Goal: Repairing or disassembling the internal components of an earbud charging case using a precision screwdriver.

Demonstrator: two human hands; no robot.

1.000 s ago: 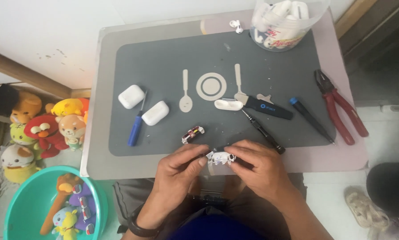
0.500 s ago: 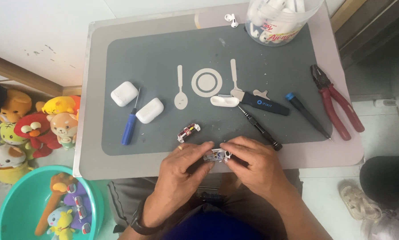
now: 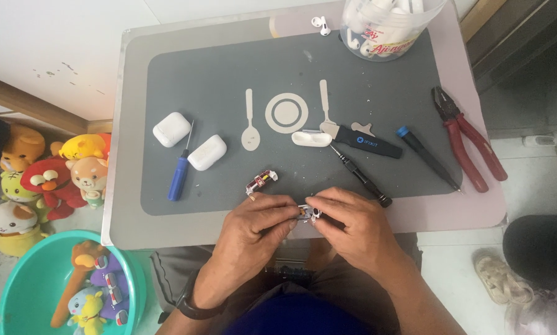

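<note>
My left hand [image 3: 253,226] and my right hand [image 3: 353,226] meet at the near edge of the grey mat [image 3: 216,80], pinching one small white and metal part [image 3: 309,214] between their fingertips. Just beyond my left hand lies a small red and silver component [image 3: 261,182]. Two white earbud cases [image 3: 171,129] [image 3: 207,152] rest at the mat's left, with a blue-handled screwdriver [image 3: 179,175] between them. A white case half [image 3: 311,138], a black pry tool [image 3: 368,142] and a thin black screwdriver [image 3: 360,175] lie right of centre.
Red-handled pliers [image 3: 467,139] and a blue-tipped black driver [image 3: 428,158] lie at the right. A clear tub of white earbuds [image 3: 387,25] stands at the far edge, with loose earbuds [image 3: 318,23] beside it. Plush toys [image 3: 49,174] and a teal basin [image 3: 24,279] sit left of the table.
My hands stay together on the small part, with the fingers shifting slightly. The view has drifted a little; nothing on the mat has moved.
</note>
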